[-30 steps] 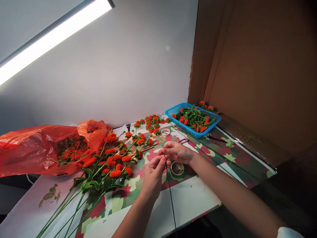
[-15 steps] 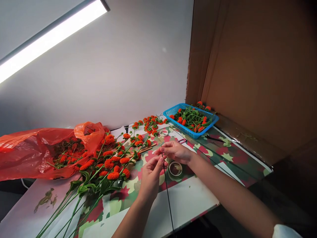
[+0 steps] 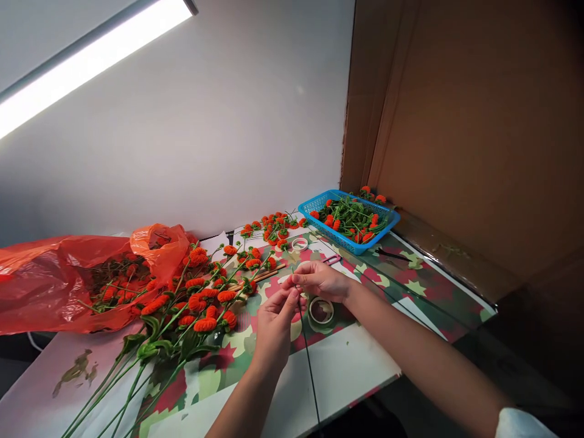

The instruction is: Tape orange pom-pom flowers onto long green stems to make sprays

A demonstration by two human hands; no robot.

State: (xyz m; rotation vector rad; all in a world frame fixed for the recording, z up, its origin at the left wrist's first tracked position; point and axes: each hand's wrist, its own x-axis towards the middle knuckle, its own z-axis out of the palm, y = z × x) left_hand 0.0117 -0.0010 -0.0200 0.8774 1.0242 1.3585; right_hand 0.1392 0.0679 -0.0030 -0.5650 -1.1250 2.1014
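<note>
Both hands meet over the table at a long thin dark wire (image 3: 310, 365), which runs down past the table's front edge. My left hand (image 3: 275, 322) pinches the wire near its upper end between thumb and fingers. Just above, my right hand (image 3: 325, 281) is closed on the tip, where a little green shows; whether that is tape or stem I cannot tell. A pale roll of tape (image 3: 311, 310) lies flat beside my hands. To the left, several orange fuzzy flowers (image 3: 205, 325) on long green stems are heaped.
An orange plastic bag (image 3: 50, 261) of flowers lies at left. At the back stands a blue basket (image 3: 365, 248) with flowers and leaves. Another tape ring (image 3: 300, 244), wooden sticks (image 3: 271, 275) and a pink-handled tool (image 3: 332, 260) lie beyond my hands. Cardboard (image 3: 447, 121) walls the right side.
My fingertips have drawn slightly closer together at the wire's upper end, and green now shows at its tip. The whole view has shifted a little.
</note>
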